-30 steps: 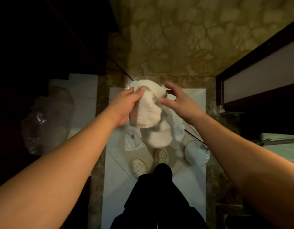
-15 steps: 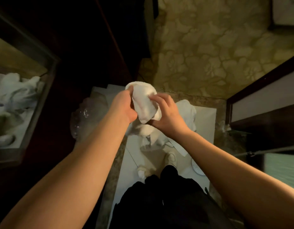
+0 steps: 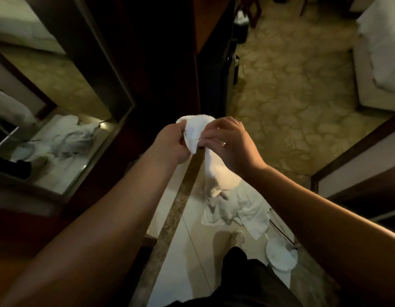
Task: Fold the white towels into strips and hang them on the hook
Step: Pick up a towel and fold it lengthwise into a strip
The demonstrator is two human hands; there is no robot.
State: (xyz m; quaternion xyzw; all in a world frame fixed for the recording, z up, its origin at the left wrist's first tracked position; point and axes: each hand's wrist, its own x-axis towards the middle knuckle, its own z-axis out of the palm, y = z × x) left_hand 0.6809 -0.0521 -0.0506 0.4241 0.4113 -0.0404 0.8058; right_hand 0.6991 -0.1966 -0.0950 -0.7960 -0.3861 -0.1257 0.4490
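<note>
Left hand (image 3: 172, 144) grips towel (image 3: 197, 131) top; right hand (image 3: 230, 145) pinches beside it. Strip hangs straight down below both hands. Hook not visible.

— How is the light?
— Dim and warm. The white towel (image 3: 197, 131) is the brightest patch; the dark wood panel (image 3: 161, 52) ahead falls almost to black.
— Sharpness?
— Soft throughout, grainy in the shadows. Straight edges bow near the borders, and the forearms blur at the bottom corners.
</note>
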